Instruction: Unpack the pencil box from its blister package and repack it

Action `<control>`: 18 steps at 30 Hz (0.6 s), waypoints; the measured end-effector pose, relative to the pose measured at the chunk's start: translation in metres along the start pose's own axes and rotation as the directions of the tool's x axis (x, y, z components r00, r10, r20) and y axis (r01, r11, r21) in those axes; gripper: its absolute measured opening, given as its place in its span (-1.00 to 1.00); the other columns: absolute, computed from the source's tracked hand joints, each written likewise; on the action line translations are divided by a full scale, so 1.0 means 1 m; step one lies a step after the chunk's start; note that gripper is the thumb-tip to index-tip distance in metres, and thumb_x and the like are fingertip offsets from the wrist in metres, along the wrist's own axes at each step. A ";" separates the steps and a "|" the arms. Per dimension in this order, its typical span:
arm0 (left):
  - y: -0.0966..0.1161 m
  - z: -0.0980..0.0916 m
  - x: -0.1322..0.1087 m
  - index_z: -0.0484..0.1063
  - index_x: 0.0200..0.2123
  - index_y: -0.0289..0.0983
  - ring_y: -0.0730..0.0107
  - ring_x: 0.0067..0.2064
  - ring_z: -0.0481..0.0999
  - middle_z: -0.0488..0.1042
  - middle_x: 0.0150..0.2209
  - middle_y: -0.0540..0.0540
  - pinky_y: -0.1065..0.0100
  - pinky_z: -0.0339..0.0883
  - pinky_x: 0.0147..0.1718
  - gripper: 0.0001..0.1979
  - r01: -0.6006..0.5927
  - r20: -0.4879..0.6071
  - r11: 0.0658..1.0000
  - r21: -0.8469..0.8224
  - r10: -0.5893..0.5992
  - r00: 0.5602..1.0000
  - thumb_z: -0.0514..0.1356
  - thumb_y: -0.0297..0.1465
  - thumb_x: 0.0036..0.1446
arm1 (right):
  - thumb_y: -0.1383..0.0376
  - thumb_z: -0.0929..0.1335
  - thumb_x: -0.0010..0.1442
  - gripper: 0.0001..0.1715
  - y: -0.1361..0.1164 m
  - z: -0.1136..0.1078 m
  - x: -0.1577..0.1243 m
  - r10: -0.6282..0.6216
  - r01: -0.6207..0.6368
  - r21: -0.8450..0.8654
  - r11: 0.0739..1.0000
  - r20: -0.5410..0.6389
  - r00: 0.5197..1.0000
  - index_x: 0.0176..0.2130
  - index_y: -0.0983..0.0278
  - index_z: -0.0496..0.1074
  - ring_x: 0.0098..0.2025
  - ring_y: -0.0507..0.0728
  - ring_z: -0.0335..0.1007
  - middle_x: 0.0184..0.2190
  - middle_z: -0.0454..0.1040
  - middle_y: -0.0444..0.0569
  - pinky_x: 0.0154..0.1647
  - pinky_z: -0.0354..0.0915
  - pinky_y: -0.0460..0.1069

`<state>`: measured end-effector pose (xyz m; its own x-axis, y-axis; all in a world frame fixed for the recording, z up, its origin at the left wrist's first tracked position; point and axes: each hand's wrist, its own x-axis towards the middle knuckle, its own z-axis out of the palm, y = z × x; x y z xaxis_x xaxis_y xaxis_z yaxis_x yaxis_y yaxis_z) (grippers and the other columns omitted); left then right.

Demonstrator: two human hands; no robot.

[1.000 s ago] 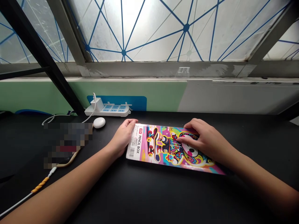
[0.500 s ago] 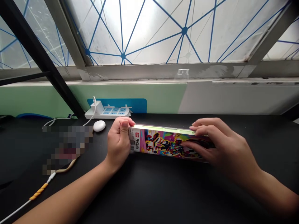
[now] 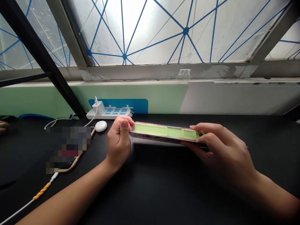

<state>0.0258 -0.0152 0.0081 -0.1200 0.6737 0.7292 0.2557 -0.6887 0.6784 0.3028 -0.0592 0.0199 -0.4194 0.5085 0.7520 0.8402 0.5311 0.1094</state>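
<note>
A long, narrow pencil box (image 3: 161, 130) is held above the black table, its light green narrow side turned toward me and its patterned face seen only as a thin edge. My left hand (image 3: 120, 140) grips the box's left end, with the thumb upright against it. At the right end, my right hand (image 3: 217, 140) holds the box between fingers on the top edge and a thumb underneath. The fingers hide that end in part.
Behind the box on the black table (image 3: 164, 187) lie a white power strip (image 3: 110, 113) and a round white case (image 3: 101, 126). A blurred-out device with a cable (image 3: 41, 191) lies left. Part of another person's hand (image 3: 3, 127) shows at the left edge.
The pencil box has been tilted so its colourful printed face has turned away and its green side shows. Another person's hand has appeared at the far left.
</note>
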 end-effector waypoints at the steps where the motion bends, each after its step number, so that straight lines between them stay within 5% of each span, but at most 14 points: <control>1: 0.001 0.000 0.000 0.25 -0.45 -0.19 0.34 -0.23 0.42 0.41 -0.31 -0.04 0.31 0.32 -0.16 -0.59 -0.014 0.002 1.000 0.001 0.014 1.000 -0.03 -0.20 0.47 | 0.30 0.43 0.27 -0.79 -0.001 0.002 0.000 -0.035 0.035 -0.005 0.999 0.009 0.999 -0.35 0.16 0.32 -0.22 0.22 0.53 -0.10 0.56 0.04 -0.20 0.44 0.12; 5: 0.004 -0.005 0.005 0.27 -0.43 -0.19 0.32 -0.20 0.43 0.43 -0.29 -0.05 0.28 0.32 -0.15 -0.62 -0.104 0.032 0.995 0.010 0.104 0.994 -0.04 -0.25 0.48 | 0.43 0.38 0.26 -0.76 -0.008 0.011 0.001 -0.203 0.203 0.008 0.979 0.062 0.977 -0.42 0.21 0.32 -0.23 0.23 0.50 -0.16 0.55 0.12 -0.17 0.42 0.14; 9: 0.003 -0.011 0.017 0.35 -0.34 -0.20 0.26 -0.13 0.46 0.46 -0.23 -0.09 0.23 0.34 -0.08 -0.75 -0.174 0.309 0.979 0.107 0.134 0.942 0.04 -0.32 0.43 | 0.48 0.36 0.26 -0.78 -0.020 0.018 -0.001 -0.301 0.297 0.054 0.953 0.114 0.947 -0.42 0.27 0.40 -0.14 0.28 0.51 -0.14 0.54 0.18 -0.11 0.42 0.15; 12: -0.001 -0.015 0.021 0.42 -0.17 -0.20 0.14 0.03 0.45 0.51 -0.06 -0.16 0.15 0.31 0.05 -0.84 -0.239 0.610 0.944 0.228 0.053 0.791 0.17 -0.23 0.34 | 0.50 0.34 0.27 -0.81 -0.028 0.024 -0.005 -0.371 0.361 0.086 0.928 0.157 0.915 -0.38 0.31 0.46 -0.05 0.31 0.49 -0.12 0.55 0.17 -0.07 0.42 0.16; 15: -0.006 -0.015 0.017 0.40 0.08 -0.17 -0.03 0.17 0.39 0.46 0.14 -0.21 0.04 0.26 0.13 -0.49 -0.257 0.796 0.908 0.330 -0.122 0.592 0.32 -0.05 0.16 | 0.50 0.31 0.29 -0.77 -0.031 0.027 -0.005 -0.412 0.398 0.108 0.911 0.181 0.893 -0.36 0.30 0.48 -0.07 0.29 0.49 -0.14 0.56 0.13 -0.10 0.45 0.15; 18: -0.009 -0.015 0.013 0.32 0.23 -0.14 -0.10 0.20 0.37 0.41 0.21 -0.23 -0.02 0.25 0.14 -0.24 -0.261 0.828 0.885 0.386 -0.207 0.521 0.38 0.03 0.03 | 0.45 0.29 0.32 -0.76 -0.032 0.026 -0.003 -0.404 0.379 0.155 0.912 0.201 0.892 -0.35 0.29 0.48 -0.10 0.27 0.49 -0.17 0.57 0.11 -0.13 0.45 0.15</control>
<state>0.0080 -0.0042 0.0122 0.6785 0.7158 0.1652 0.6280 -0.6818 0.3752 0.2684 -0.0601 -0.0024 -0.7831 0.3751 0.4961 0.5546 0.7821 0.2840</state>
